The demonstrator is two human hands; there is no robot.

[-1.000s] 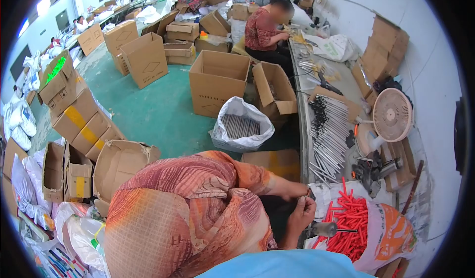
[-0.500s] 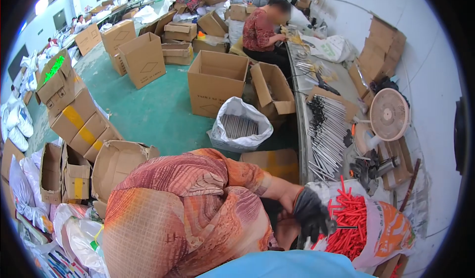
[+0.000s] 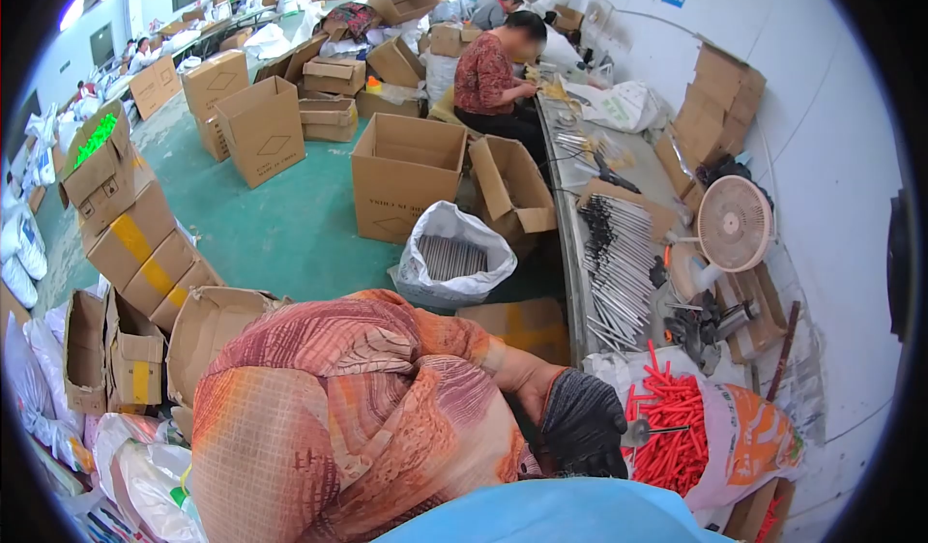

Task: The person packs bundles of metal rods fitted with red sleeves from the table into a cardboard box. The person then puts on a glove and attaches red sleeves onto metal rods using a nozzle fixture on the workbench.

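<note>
My left hand (image 3: pixel 585 429), in a dark grey and black glove, is curled downward at the near end of the workbench. Its fingertips point away from me, so whatever they grip is hidden. Just right of the glove is a round metal piece (image 3: pixel 636 434) with a thin rod sticking out, apart from the hand. Beyond it lies a heap of red tube-like pieces (image 3: pixel 674 427) in a white and orange woven sack (image 3: pixel 749 441). My right hand is out of sight, with the blue cloth (image 3: pixel 541 514) covering the bottom of the view.
Metal rods, some black-ended (image 3: pixel 619 267), lie on the workbench (image 3: pixel 570 253) near a fan (image 3: pixel 735 222). A white sack of rods (image 3: pixel 454 253) stands beside an open carton (image 3: pixel 406 180). A person (image 3: pixel 493 74) sits farther along the bench. Stacked boxes (image 3: pixel 145 238) stand left.
My left hand has drawn back left, away from the thin rod, uncovering the round metal piece. The whole view has shifted slightly.
</note>
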